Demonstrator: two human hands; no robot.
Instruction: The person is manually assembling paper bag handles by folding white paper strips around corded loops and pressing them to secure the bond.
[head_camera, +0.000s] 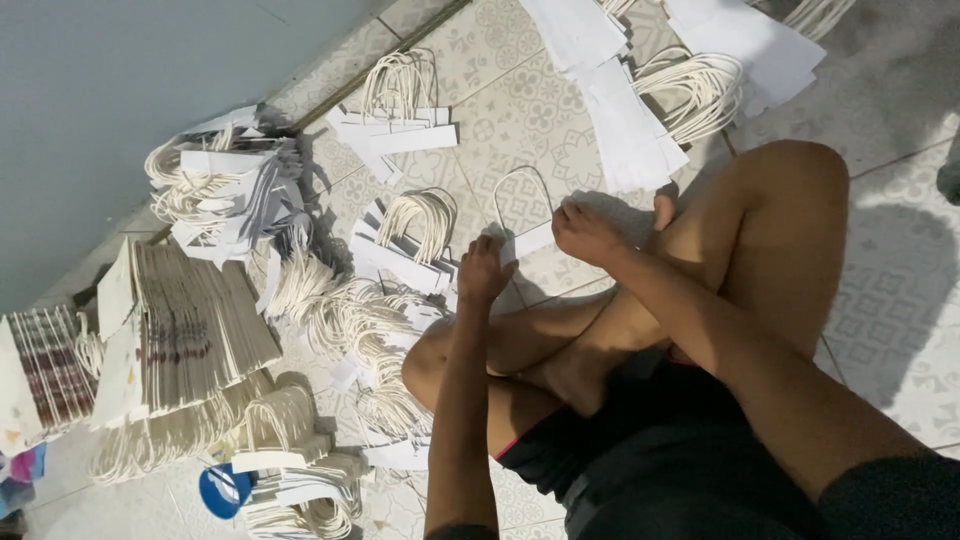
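I sit cross-legged on a patterned tile floor (520, 110). My left hand (484, 270) and my right hand (588, 232) pinch the two ends of a small white paper strip (528, 242). A white cord loop handle (522, 190) rises from the strip toward the far side. Just left of my left hand lies a pile of finished strips with cord handles (412, 235). My knees and shins lie under my forearms.
More handle piles (395, 115) lie further out and to the left (225, 185). White paper sheets with cords (640, 90) lie at the top. A stack of folded paper bags (190, 330) stands at left by a grey wall (120, 90). A blue lid (222, 490) lies near loose cords (340, 310).
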